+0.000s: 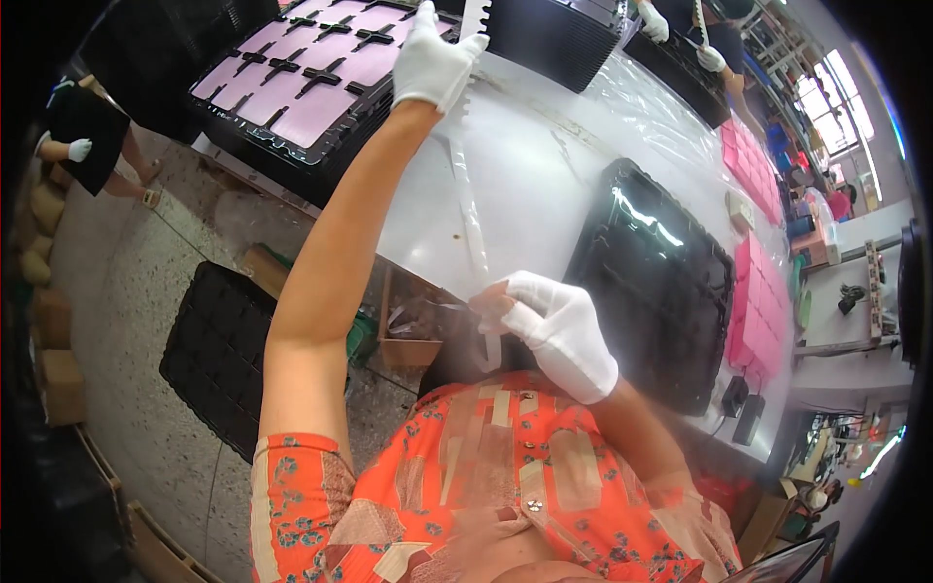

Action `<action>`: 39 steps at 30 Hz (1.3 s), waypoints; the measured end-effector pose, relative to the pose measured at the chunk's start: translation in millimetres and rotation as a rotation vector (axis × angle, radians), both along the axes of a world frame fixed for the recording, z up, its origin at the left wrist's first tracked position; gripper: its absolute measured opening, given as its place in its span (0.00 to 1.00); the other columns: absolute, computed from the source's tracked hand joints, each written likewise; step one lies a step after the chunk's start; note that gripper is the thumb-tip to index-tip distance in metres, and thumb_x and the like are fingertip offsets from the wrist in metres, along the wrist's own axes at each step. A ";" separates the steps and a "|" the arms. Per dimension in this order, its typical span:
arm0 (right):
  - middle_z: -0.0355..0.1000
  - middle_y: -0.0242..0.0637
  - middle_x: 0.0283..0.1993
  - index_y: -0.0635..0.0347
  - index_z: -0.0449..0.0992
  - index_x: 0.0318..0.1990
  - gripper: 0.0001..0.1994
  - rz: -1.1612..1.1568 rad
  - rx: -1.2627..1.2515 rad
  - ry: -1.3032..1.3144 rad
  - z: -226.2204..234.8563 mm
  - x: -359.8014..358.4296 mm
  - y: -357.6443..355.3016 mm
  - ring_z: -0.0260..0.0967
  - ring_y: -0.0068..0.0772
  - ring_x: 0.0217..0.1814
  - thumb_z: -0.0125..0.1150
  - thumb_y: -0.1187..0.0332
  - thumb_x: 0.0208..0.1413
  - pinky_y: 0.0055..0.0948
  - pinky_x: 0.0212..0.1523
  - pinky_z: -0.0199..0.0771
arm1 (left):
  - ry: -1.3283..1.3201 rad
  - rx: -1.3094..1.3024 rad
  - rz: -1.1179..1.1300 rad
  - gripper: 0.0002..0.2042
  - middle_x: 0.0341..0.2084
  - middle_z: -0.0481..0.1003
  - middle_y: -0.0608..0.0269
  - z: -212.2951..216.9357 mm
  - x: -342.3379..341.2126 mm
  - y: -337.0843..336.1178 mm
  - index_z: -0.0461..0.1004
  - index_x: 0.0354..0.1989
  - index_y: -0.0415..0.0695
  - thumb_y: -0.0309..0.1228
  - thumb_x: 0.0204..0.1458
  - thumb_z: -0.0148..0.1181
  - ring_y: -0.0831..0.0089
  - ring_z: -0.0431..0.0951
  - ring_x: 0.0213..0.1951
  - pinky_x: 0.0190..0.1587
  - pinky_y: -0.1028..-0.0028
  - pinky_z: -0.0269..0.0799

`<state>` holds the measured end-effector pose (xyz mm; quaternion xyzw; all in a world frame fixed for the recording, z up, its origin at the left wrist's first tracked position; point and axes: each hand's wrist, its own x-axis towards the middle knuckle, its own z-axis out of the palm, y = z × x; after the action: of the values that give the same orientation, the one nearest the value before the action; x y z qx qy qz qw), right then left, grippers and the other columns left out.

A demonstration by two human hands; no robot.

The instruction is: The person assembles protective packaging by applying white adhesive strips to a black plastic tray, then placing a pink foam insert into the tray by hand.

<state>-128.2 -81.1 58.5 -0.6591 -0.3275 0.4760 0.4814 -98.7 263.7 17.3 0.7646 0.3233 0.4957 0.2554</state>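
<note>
My left hand (431, 63), in a white glove, reaches to the top of the view. Its thumb crosses a white strip with a toothed edge (473, 17), and another finger points upward. A long, narrow, translucent strip (466, 199) runs from below that hand down toward my body. At its lower end, my right hand (559, 330) pinches it between bare fingertips that stick out of a white glove. Beside the left hand lies a black tray (321, 76) with pink panels and black cross-shaped dividers.
A glossy black tray (656, 291) lies on the white table (525, 185) at right, near pink blocks (758, 306). Black trays (554, 39) are stacked at the far edge. A co-worker's gloved hands (712, 60) are at far right; another person (92, 141) stands left. A black tray (222, 355) is by the floor.
</note>
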 end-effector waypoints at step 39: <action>0.79 0.32 0.38 0.68 0.82 0.49 0.19 -0.239 0.200 0.134 -19.2 67.1 -79.3 0.71 0.20 0.37 0.68 0.58 0.63 0.23 0.40 0.73 | 0.065 -0.745 -0.773 0.12 0.38 0.83 0.61 -5.4 -126.8 -313.4 0.83 0.45 0.35 0.16 0.52 0.65 0.76 0.82 0.39 0.44 0.74 0.79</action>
<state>-61.1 -160.4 39.3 -0.6089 -0.2598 0.4230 0.6187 -225.5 -49.7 11.9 0.7004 0.1802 0.1931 0.6631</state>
